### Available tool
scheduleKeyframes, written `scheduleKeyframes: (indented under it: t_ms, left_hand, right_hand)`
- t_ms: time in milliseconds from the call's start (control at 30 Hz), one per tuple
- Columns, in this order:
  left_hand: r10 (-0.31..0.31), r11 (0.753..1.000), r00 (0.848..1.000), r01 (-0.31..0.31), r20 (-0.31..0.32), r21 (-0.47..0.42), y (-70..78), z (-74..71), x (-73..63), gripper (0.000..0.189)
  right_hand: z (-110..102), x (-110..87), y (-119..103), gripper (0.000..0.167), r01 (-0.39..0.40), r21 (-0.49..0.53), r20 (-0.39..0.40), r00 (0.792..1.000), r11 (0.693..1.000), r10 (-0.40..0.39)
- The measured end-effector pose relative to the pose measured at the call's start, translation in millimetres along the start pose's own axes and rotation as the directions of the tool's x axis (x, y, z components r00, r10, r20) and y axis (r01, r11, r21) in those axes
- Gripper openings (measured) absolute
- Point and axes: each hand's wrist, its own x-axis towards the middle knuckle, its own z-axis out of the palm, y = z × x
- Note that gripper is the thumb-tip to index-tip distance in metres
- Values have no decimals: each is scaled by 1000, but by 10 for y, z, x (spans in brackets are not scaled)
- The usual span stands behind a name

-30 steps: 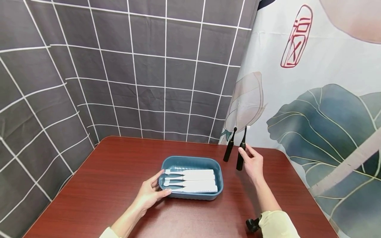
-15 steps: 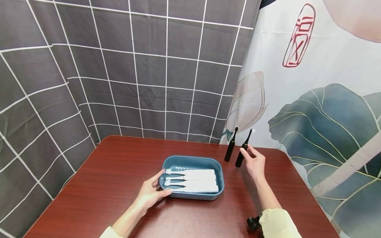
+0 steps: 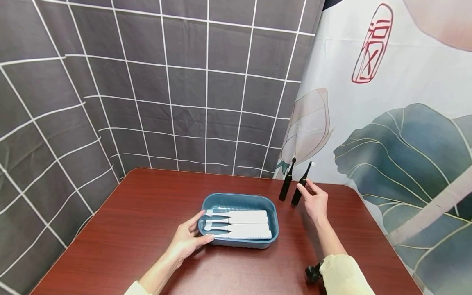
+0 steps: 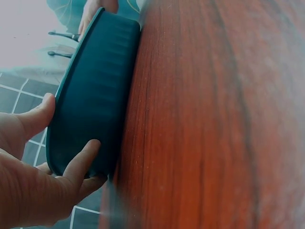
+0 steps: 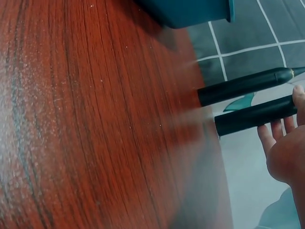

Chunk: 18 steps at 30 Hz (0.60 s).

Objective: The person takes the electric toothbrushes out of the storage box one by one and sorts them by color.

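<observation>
At the left end of a blue plastic basket (image 3: 241, 243), my left hand (image 3: 186, 239) grips the side, thumb on the rim and fingers against the outer wall (image 4: 93, 95). Several white electric toothbrushes (image 3: 247, 225) lie side by side in the basket, brush heads to the left. My right hand (image 3: 316, 204) pinches a black electric toothbrush (image 3: 297, 196) between thumb and fingers; it leans to the right, white bristles up. Just left of it a second black electric toothbrush (image 3: 285, 187) stands upright on its base, apart from the held one in the right wrist view.
The reddish-brown wooden table (image 3: 155, 213) carries everything. Behind it hangs a grey curtain (image 3: 184, 90) with white grid lines. A white cloth (image 3: 339, 61) printed with lotus leaves hangs at the right. A small black device (image 3: 313, 273) sits at the right wrist.
The held black toothbrush has tilted to the right and shifted slightly back, level with the standing one. My left hand and the basket have stayed in place.
</observation>
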Motion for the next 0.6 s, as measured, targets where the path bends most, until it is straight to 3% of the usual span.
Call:
scheduleKeyframes:
  t_ms: [600]
  left_hand:
    - [-16, 999, 1000, 16, 22, -36, 12, 2, -21, 87]
  right_hand:
    - [99, 89, 104, 47, 7, 15, -12, 1000, 1000, -6]
